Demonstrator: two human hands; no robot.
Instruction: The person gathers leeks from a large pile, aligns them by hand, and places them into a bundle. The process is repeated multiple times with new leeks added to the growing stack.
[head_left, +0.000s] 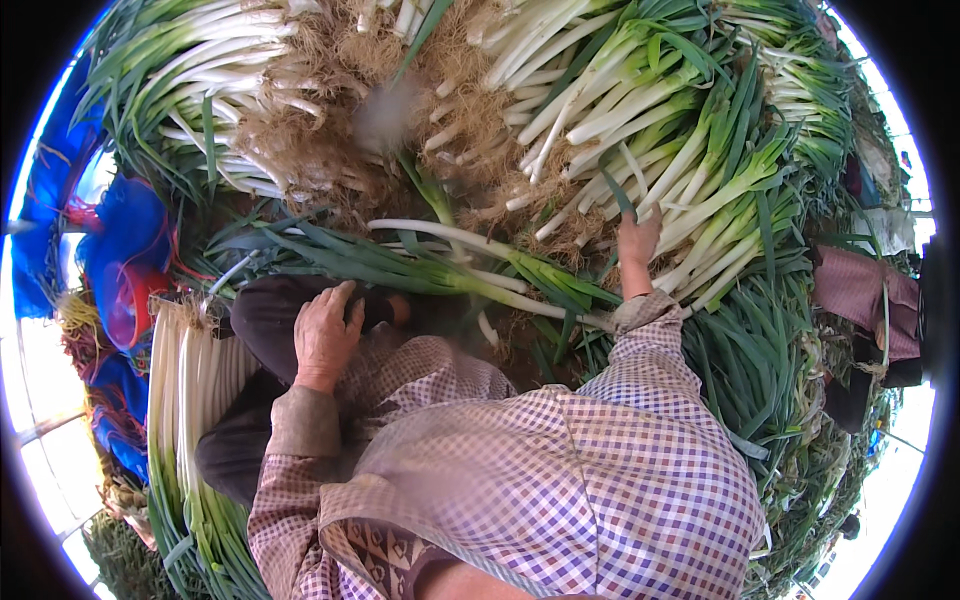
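My left hand (326, 335) rests on my dark-trousered knee (262, 319), palm down and holding nothing. Out to the right, my right hand (639, 238) reaches into a pile of leeks or large green onions (675, 202) with white stalks and green leaves. A dark green leaf (616, 187) meets its fingertips, but I cannot tell whether the fingers grip it. Between my hands, several loose leeks (450, 281) lie crosswise in front of me. A trimmed bundle of clean white leeks (184, 375) lies at my left side, below my left hand.
Another heap of leeks (225, 82) with tangled brown roots (307, 142) lies at the far left. Blue plastic sheeting (124, 247) with red strings is at the left edge. Leaf waste (810, 480) covers the right side. A person's dusky pink sleeve (862, 300) shows at the right rim.
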